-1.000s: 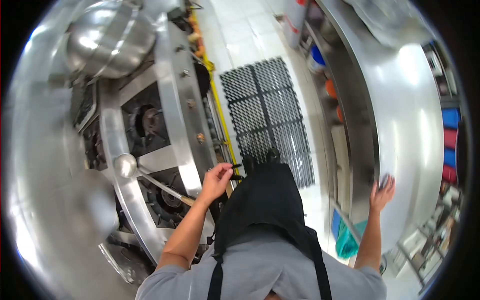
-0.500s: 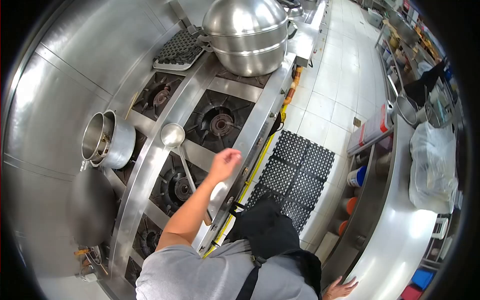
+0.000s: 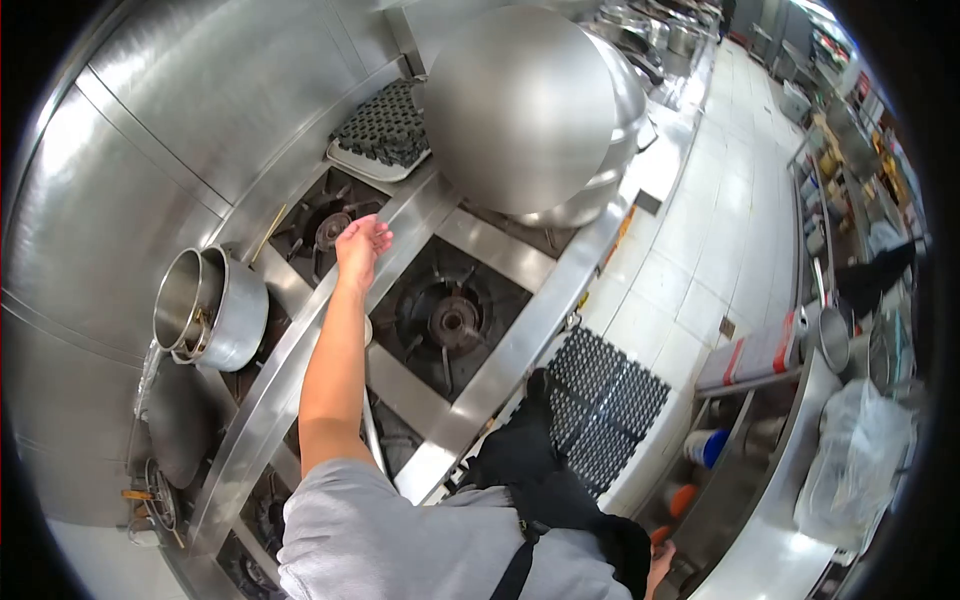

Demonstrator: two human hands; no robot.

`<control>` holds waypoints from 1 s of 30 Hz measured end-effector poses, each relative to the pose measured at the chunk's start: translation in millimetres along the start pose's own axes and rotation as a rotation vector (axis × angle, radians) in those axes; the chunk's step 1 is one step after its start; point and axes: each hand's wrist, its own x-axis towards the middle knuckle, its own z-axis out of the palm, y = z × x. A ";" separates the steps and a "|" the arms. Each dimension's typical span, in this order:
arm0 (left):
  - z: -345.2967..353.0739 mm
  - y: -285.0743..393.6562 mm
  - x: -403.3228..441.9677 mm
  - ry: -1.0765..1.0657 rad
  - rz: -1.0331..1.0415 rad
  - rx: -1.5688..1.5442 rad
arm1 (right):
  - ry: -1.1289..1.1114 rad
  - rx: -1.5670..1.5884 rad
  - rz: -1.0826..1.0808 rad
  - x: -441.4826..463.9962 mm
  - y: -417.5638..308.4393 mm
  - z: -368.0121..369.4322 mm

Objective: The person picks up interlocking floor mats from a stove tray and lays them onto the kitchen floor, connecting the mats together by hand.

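Basically, the left hand (image 3: pixel 362 245) is stretched out over the stove, with the rear burner (image 3: pixel 322 232) just beside it, off the finger side and toward the wall. Fingers loosely curled, gap not closed up, nothing visible in the grip. It overlaps the steel rail (image 3: pixel 415 210) in view — height above it, or any contact, can't tell from this one angle.

Ladle (image 3: pixel 373 430) is partly hidden behind the left forearm. Its long axis runs roughly back toward the body, bowl end nearer the left hand. That hand is clearly the closer one to burner and ladle both. Right hand (image 3: pixel 660 568) sits low at the frame edge, near the tabletop (image 3: pixel 775 540), mostly cut off — can't tell how far open it is or whether it has hold of anything.

Materials: burners are dark, rough metal, radial prongs around a ring, set in square openings. Rail is flat, brushed, glossy. Ladle handle is a slim, shiny rod. Nested pots (image 3: pixel 240 315) are pale smooth cylinders, one set inside the other, against the wall side. Black perforated mats (image 3: pixel 385 125) lie stacked on a shallow pale tray (image 3: pixel 350 163), farther along from the burner. Crinkly clear plastic (image 3: pixel 865 440) on the far right.
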 end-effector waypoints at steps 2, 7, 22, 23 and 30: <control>2.1 1.6 61.4 0.057 0.011 -0.044 | -0.132 0.024 0.101 28.2 -11.1 19.3; 17.4 -4.7 220.3 0.250 -0.094 -0.136 | -0.386 0.014 0.293 88.8 -40.1 56.3; 37.3 47.4 369.6 0.491 -0.447 -0.264 | -0.709 0.014 0.242 255.6 -67.1 57.4; 39.5 52.9 369.4 0.488 -0.461 -0.281 | -0.695 -0.029 0.137 261.7 -77.9 59.0; 39.6 42.1 411.1 0.208 -0.211 -0.520 | -0.681 -0.173 0.106 290.7 -104.7 88.3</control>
